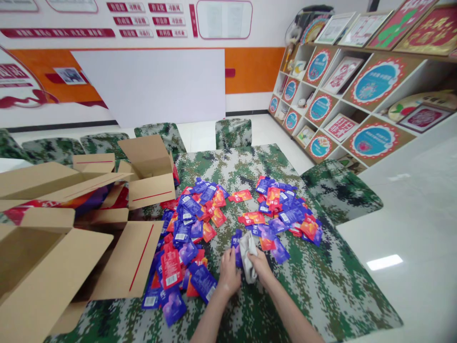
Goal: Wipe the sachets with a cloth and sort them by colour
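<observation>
In my right hand (262,265) is a folded pale grey cloth (247,252), gripped on its right side. My left hand (229,272) is closed on the lower part of a blue-purple pouch (235,239), just left of the cloth. The cloth partly covers that pouch. A large heap of red and blue pouches (191,205) spreads to the left of my hands. Another pile of such pouches (291,215) lies ahead and to the right. Single red pouches (242,196) lie between the two piles.
Open cardboard boxes (152,186) crowd the left side of the camouflage-covered table (228,166). Camouflage-covered chairs (233,133) stand along the far side, and another chair (339,190) is at the right edge. A cubby shelf (332,102) with framed pictures lines the right wall.
</observation>
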A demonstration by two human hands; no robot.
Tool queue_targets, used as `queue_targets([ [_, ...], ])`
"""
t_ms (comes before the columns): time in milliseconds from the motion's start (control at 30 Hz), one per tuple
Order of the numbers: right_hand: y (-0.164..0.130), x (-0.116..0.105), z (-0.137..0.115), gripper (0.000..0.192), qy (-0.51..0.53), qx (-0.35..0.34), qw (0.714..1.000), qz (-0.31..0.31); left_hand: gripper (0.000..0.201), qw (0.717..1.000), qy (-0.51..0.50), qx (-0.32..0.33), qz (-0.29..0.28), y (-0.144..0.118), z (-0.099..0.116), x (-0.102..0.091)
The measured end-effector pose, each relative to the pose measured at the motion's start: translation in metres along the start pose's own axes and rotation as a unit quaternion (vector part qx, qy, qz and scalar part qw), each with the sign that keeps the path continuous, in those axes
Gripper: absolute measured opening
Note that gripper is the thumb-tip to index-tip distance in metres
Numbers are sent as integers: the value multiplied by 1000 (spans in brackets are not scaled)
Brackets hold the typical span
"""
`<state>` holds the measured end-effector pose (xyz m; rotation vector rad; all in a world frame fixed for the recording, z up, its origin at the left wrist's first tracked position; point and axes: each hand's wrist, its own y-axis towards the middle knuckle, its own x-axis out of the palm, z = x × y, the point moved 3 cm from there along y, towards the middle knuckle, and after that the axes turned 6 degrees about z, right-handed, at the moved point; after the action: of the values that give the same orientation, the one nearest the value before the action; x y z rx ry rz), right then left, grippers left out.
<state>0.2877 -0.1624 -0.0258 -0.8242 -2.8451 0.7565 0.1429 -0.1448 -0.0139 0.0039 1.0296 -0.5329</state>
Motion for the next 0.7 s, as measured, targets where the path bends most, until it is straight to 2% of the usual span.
queue_targets([
  [100, -8, 10, -5, 37, 77, 35, 996, 12, 81, 1000, -20, -7, 13, 9, 4, -1],
  [200, -14, 21, -19, 35, 116, 35, 992, -24, 68, 993, -104, -36, 38, 16, 3, -5],
  [333, -17, 27, -34, 33, 140, 42, 986, -76, 41, 949, -285, -110, 81, 25, -9, -8],
  [433, -14, 20, -36, 32, 159, 51, 985, -53, 31, 931, -322, -153, 85, 29, -16, -6],
  [567, -7, 3, -35, 34, 162, 34, 986, -4, 32, 912, -352, -195, 86, 28, -16, 0],
  [700, -6, -9, -32, 39, 158, 30, 987, 10, 37, 905, -363, -206, 83, 29, -17, 3],
])
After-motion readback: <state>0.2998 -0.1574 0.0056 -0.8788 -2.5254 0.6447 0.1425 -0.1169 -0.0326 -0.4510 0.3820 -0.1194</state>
